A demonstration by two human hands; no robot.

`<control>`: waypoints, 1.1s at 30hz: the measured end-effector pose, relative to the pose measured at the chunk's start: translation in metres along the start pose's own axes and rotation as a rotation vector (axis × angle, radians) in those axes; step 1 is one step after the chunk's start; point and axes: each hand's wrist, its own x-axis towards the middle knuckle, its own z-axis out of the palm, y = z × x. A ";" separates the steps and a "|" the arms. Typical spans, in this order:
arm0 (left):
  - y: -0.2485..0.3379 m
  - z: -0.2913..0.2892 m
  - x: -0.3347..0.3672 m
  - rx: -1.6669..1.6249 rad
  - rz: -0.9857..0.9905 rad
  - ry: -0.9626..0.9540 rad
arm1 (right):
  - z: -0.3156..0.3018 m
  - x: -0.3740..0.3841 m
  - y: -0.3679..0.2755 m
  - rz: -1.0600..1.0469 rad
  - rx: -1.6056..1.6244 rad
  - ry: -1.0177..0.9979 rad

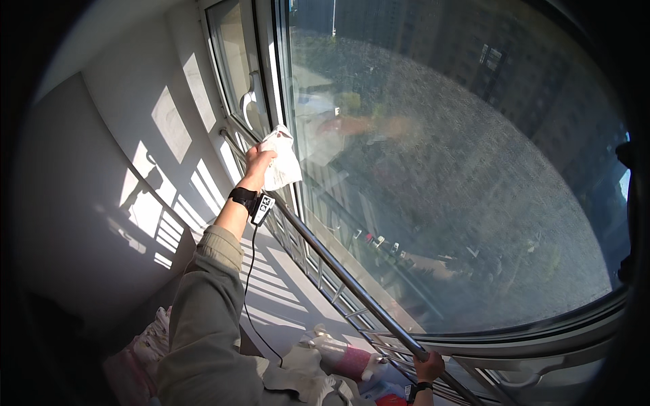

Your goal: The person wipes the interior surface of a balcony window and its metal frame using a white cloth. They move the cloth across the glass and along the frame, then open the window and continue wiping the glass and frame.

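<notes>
My left hand (pixel 258 164) reaches forward, closed on a white cloth (pixel 282 161). The cloth is bunched and lies against the window frame beside the edge of the large glass pane (pixel 433 176). A black strap with a small white device (pixel 263 208) is on my left wrist, and a dark cable hangs from it. At the lower right, my right hand (pixel 429 367) is wrapped round the metal handrail (pixel 332 256), which runs along the window. Its fingertips are partly hidden.
A narrow side window (pixel 230 54) with a white handle (pixel 250 101) stands left of the pane. Thin rail bars (pixel 342 294) run below the handrail. Soft pink and white items (pixel 352 362) lie low by the rail. A sunlit white wall (pixel 128 135) rises at left.
</notes>
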 end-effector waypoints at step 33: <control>-0.009 0.209 -0.269 0.020 1.005 -0.474 | -0.002 0.000 -0.002 0.019 0.044 -0.018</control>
